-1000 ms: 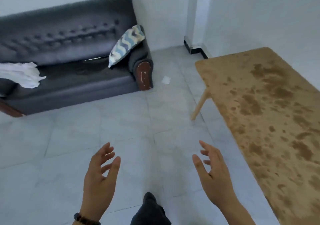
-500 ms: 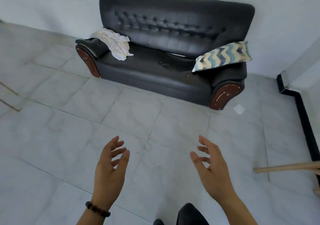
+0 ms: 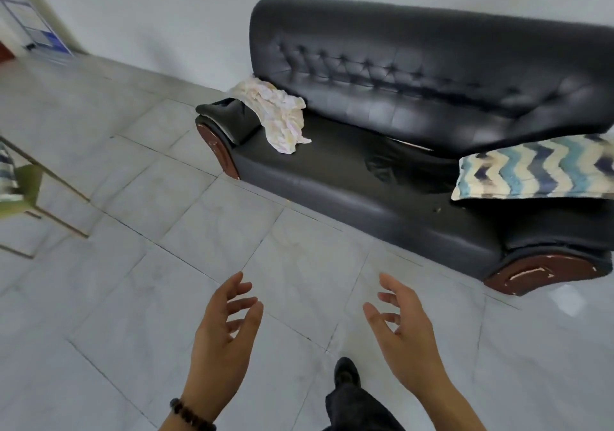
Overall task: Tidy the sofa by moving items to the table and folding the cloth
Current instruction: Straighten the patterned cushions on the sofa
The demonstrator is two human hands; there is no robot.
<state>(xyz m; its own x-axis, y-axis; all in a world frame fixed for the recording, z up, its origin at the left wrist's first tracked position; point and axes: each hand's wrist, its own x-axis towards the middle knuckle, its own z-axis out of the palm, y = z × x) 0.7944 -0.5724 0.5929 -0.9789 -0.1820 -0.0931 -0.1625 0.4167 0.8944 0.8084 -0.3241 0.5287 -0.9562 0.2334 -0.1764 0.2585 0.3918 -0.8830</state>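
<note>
You are holding your left hand out in front of you above the tiled floor. Its palm is turning inward and its fingers are spreading, loosely bent, gripping nothing. Your right hand is hovering level with it, palm facing the left one, fingers likewise relaxed and empty. The two hands are staying apart from each other and well apart from the sofa. A dark bead bracelet is sitting on your left wrist. Below and between the hands, your dark shoe and trouser leg are showing over the tiles.

The black tufted sofa is standing against the white wall, beyond your hands. The cloth, pale and crumpled with faint pastel marks, is lying draped over the sofa arm at the left end as you are seeing it. It is spilling down from there onto the left end of the seat, with its lower tip resting on the seat surface. A zigzag cushion in blue, navy and cream is leaning at the seat's right end, and the picture's right edge is cutting it off. A thin pale strip is showing along the seat's back edge near the middle; you cannot tell what it is.

A small white scrap is lying on the floor just beside the sofa's right front foot. At the left side of the floor, a light-framed piece of furniture is standing, too blurred to name.
</note>
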